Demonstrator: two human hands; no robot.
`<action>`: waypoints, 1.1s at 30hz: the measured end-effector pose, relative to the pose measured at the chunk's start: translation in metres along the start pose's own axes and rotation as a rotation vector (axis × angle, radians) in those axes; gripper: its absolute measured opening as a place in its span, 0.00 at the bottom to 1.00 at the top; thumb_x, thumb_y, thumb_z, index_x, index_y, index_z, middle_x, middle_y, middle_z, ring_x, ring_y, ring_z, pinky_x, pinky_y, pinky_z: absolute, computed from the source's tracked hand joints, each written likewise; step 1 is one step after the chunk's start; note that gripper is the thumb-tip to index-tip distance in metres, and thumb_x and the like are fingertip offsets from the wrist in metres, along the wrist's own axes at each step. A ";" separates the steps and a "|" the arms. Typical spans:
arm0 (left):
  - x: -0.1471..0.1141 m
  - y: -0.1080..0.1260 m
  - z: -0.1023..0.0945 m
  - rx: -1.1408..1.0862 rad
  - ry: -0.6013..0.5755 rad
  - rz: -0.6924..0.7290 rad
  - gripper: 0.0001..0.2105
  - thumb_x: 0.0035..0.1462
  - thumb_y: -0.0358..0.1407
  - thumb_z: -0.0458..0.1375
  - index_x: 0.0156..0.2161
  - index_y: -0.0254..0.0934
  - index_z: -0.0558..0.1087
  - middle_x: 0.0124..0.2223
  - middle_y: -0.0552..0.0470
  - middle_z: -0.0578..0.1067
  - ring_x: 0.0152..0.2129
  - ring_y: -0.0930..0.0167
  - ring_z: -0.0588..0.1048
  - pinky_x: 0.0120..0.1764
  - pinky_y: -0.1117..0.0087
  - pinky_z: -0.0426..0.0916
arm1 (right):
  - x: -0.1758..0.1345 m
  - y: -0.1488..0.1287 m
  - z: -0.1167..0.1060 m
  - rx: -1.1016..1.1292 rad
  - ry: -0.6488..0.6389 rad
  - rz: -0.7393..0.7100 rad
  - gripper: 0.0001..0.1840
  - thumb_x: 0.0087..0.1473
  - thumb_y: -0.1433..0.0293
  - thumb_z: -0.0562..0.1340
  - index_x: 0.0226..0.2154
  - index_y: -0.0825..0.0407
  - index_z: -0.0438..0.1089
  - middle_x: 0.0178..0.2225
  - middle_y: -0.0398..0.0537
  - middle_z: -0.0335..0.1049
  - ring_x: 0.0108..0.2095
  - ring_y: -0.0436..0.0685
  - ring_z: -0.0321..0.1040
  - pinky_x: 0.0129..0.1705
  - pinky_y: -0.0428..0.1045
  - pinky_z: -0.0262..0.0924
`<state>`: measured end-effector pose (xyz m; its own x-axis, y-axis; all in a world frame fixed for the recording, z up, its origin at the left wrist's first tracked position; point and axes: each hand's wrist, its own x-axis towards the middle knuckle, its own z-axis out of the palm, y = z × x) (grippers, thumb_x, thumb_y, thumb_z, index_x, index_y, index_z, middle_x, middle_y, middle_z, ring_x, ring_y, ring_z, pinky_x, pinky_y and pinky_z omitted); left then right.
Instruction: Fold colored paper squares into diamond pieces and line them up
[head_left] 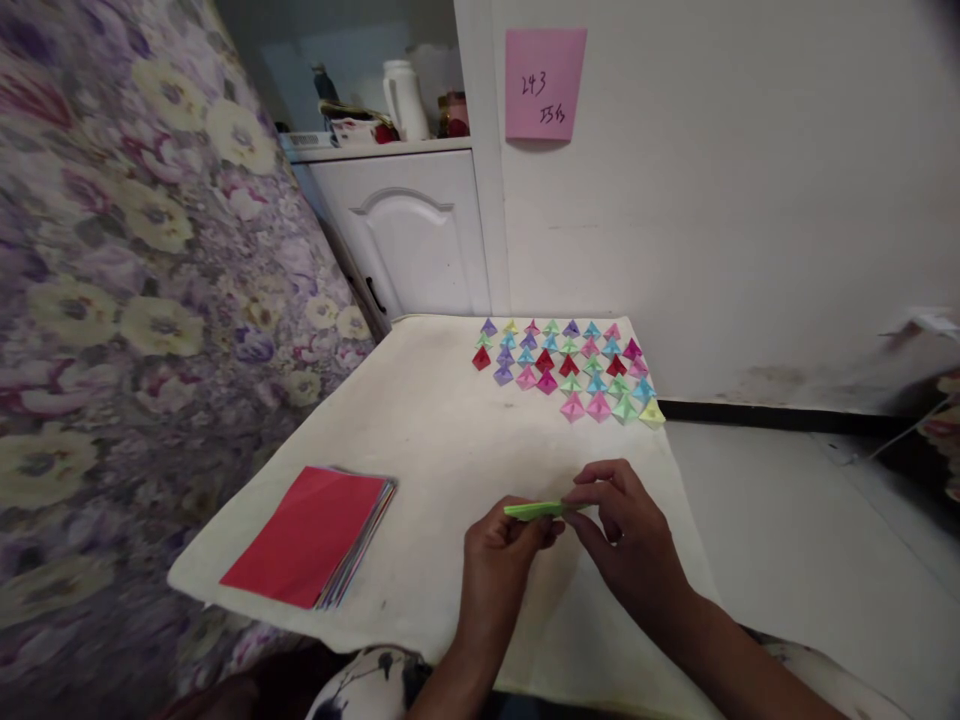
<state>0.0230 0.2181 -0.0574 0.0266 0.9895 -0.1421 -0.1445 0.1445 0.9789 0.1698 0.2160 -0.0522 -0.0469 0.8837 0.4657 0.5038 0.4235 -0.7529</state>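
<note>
A small folded piece of light green paper (534, 510) is held above the near part of the table, seen almost edge-on. My left hand (504, 545) grips its left part, thumb below and fingers curled round it. At its right end, my right hand (619, 520) pinches the paper between thumb and fingertips. Farther back on the table stand rows of small folded paper pieces (569, 367) in pink, red, green, blue, purple and yellow. To the left of my hands lies a stack of coloured paper sheets (307, 535), a red one on top.
The table (420, 420) has a cream cover and meets a white wall (735, 200). A floral curtain (150, 300) hangs at the left. Behind are a white cabinet (405, 250) and a shelf with a white jug (406, 100). A pink note (544, 85) is on the wall.
</note>
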 end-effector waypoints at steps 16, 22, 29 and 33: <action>0.001 0.002 0.000 0.010 0.022 0.007 0.06 0.46 0.35 0.62 0.28 0.34 0.74 0.26 0.50 0.77 0.28 0.69 0.75 0.34 0.70 0.69 | 0.001 0.003 0.002 0.042 -0.013 0.017 0.05 0.51 0.75 0.57 0.31 0.49 0.66 0.39 0.48 0.62 0.21 0.46 0.57 0.23 0.45 0.57; 0.002 -0.001 0.001 0.107 0.027 0.058 0.05 0.47 0.35 0.61 0.27 0.35 0.74 0.24 0.55 0.74 0.24 0.73 0.71 0.30 0.75 0.65 | -0.001 0.005 0.003 -0.085 -0.070 0.043 0.05 0.51 0.74 0.57 0.31 0.49 0.67 0.40 0.48 0.62 0.20 0.45 0.56 0.25 0.45 0.56; 0.006 -0.010 0.000 0.216 0.061 0.082 0.06 0.48 0.36 0.60 0.27 0.35 0.73 0.24 0.56 0.73 0.25 0.73 0.70 0.29 0.76 0.63 | -0.003 0.001 0.004 -0.510 -0.151 0.010 0.11 0.55 0.71 0.54 0.35 0.46 0.72 0.28 0.45 0.63 0.22 0.50 0.62 0.23 0.44 0.50; 0.008 -0.016 -0.001 0.247 0.062 0.100 0.04 0.50 0.35 0.58 0.29 0.36 0.73 0.26 0.55 0.74 0.27 0.71 0.72 0.31 0.75 0.64 | -0.005 0.001 0.005 -0.480 -0.220 0.016 0.11 0.56 0.69 0.55 0.39 0.44 0.71 0.29 0.45 0.72 0.25 0.53 0.69 0.24 0.45 0.51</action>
<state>0.0245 0.2241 -0.0749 -0.0375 0.9983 -0.0438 0.1022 0.0474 0.9936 0.1660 0.2129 -0.0577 -0.1898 0.9321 0.3086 0.8417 0.3163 -0.4376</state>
